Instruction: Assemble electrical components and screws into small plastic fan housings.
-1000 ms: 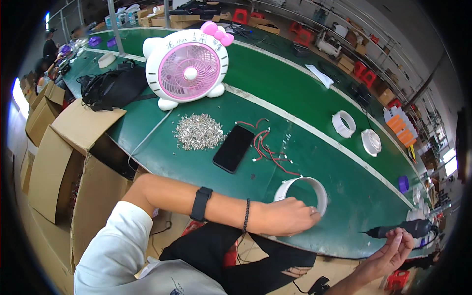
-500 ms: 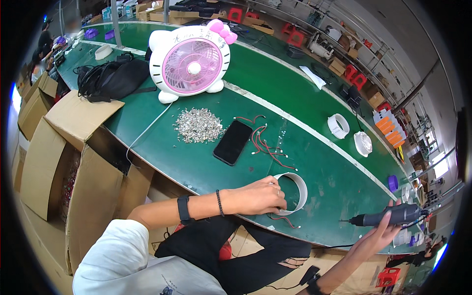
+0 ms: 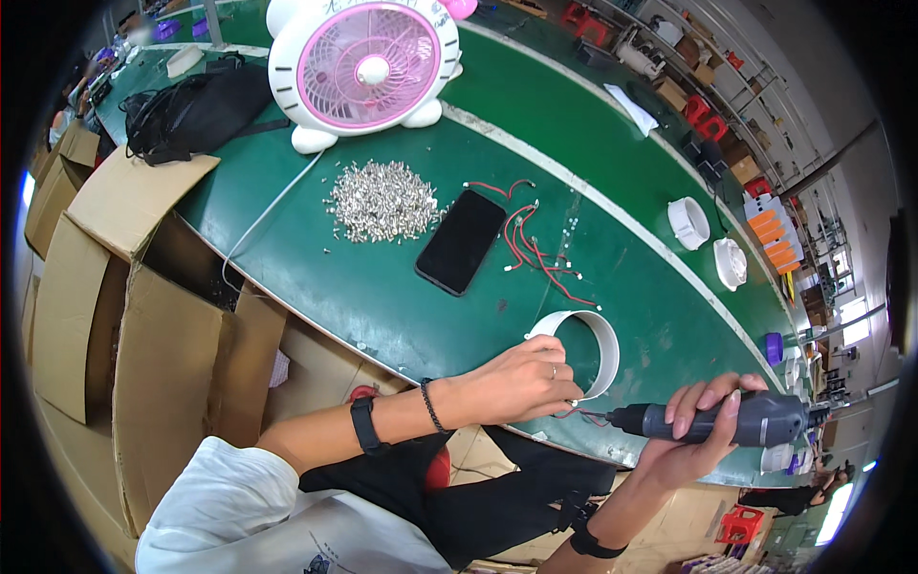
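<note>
Head view: a white plastic ring housing at the near edge of the green work table, held between two hands.

The ring housing lies flat just ahead of the left hand, whose curled fingers are pressed on its near rim, pinching thin red wires there. Compared with half a second earlier, the grey electric screwdriver has been brought in from the right, and its tip is now just beside the ring's near rim; the left hand has stayed on the ring. The screwdriver is gripped in the closed right hand, fingers wrapped over its barrel. Farther out on the table are seen a black smartphone, loose red wires, a heap of small silver screws and a pink-and-white desk fan.
</note>
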{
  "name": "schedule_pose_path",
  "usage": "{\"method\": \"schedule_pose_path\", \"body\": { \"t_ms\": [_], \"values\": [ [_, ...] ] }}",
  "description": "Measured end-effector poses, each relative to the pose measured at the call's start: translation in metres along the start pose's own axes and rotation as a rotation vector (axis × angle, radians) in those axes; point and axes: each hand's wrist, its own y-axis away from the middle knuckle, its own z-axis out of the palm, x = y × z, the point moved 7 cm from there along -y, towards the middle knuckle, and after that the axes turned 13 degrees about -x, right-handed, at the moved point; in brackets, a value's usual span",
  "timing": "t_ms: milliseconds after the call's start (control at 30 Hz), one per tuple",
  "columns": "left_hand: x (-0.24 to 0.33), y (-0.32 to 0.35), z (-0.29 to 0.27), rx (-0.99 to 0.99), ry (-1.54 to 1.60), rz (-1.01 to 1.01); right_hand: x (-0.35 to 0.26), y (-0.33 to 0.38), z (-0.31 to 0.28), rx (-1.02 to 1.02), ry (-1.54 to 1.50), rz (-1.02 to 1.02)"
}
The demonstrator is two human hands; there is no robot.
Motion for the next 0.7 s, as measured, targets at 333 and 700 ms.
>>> {"method": "schedule_pose_path", "body": {
  "t_ms": [333,700],
  "values": [
    [-0.002,0.001,0.002,-0.046,0.033,-0.018,0.006,0.005,0.017,0.063,0.226,-0.017],
    [-0.001,0.001,0.000,0.056,0.053,-0.010,0.013,0.003,0.018,0.048,0.214,0.021]
  ]
}}
